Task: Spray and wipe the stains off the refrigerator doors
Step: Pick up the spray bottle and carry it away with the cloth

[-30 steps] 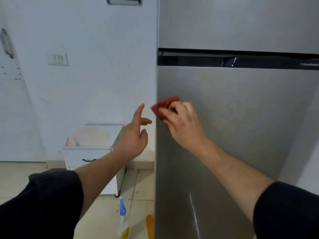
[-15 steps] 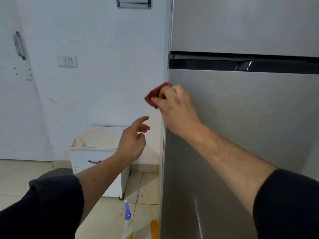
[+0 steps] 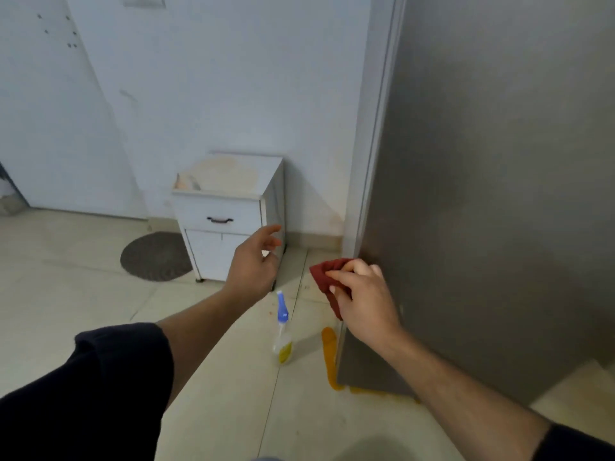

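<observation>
On my feed, the hands sit just below centre. The right hand (image 3: pixel 362 294), at 5 o'clock, has thumb and fingers pinched round a bunched red cloth (image 3: pixel 327 277). It holds the cloth at the left edge of the refrigerator door (image 3: pixel 499 194), low down (whether the cloth actually presses the metal, I cannot tell). The left hand (image 3: pixel 254 264), at 8 o'clock, is released, its fingers loosely spread and holding nothing. Both arms wear dark sleeves.

The grey refrigerator door fills the frame from 1 to 4 o'clock, with faint cloudy patches on its surface. A pale wall (image 3: pixel 216 94) takes up 10 to 12 o'clock, and a beige tiled floor (image 3: pixel 83 294) spreads across the lower half.

A small white cabinet (image 3: pixel 229 214) with one dark drawer handle stands against the wall at 9 o'clock, its top blotched tan. A round grey mat (image 3: pixel 156 256) lies on the floor just left of it.

The spray bottle (image 3: pixel 283 331), with a blue nozzle and yellow liquid, stands upright on the floor at 6 o'clock, between my forearms. An orange smear (image 3: pixel 329 347) runs along the floor beside the refrigerator's foot.
</observation>
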